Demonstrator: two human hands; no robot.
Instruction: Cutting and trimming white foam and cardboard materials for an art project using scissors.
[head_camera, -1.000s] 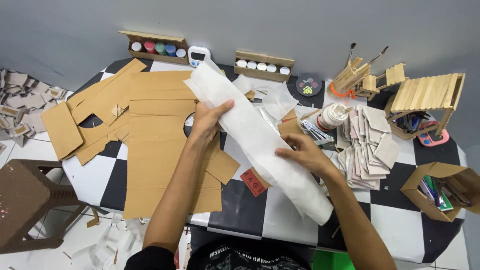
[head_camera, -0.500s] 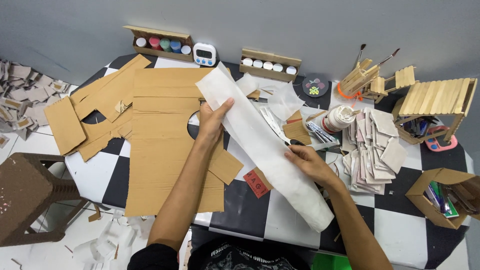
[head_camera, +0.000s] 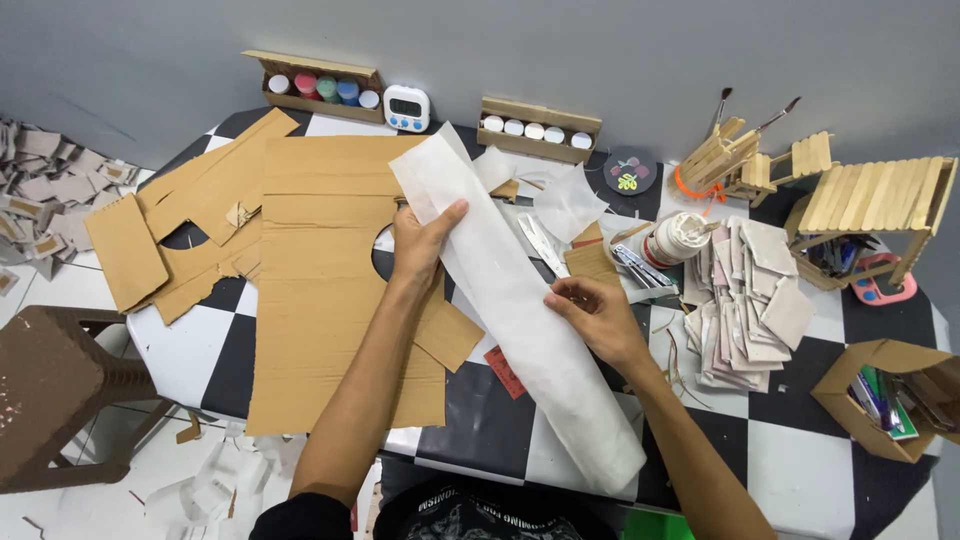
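A long folded sheet of white translucent paper (head_camera: 515, 310) lies diagonally across the checkered table (head_camera: 790, 450). My left hand (head_camera: 420, 245) grips its upper left edge, thumb on top of the paper. My right hand (head_camera: 595, 315) pinches its right edge near the middle. Under my left arm lies a big brown cardboard sheet (head_camera: 320, 270) with a round cut-out. More cardboard offcuts (head_camera: 170, 230) lie left of it.
A stack of grey-white square tiles (head_camera: 745, 300), a glue bottle (head_camera: 675, 238), stick-built models (head_camera: 870, 200), a small cardboard box of pens (head_camera: 885, 395), two paint-pot trays (head_camera: 320, 85), a white timer (head_camera: 407, 108) and a brown stool (head_camera: 50, 390) surround the work.
Both hands and the white paper have shifted slightly; my right hand slid from on top of the sheet to pinching its right edge. The view moved a little.
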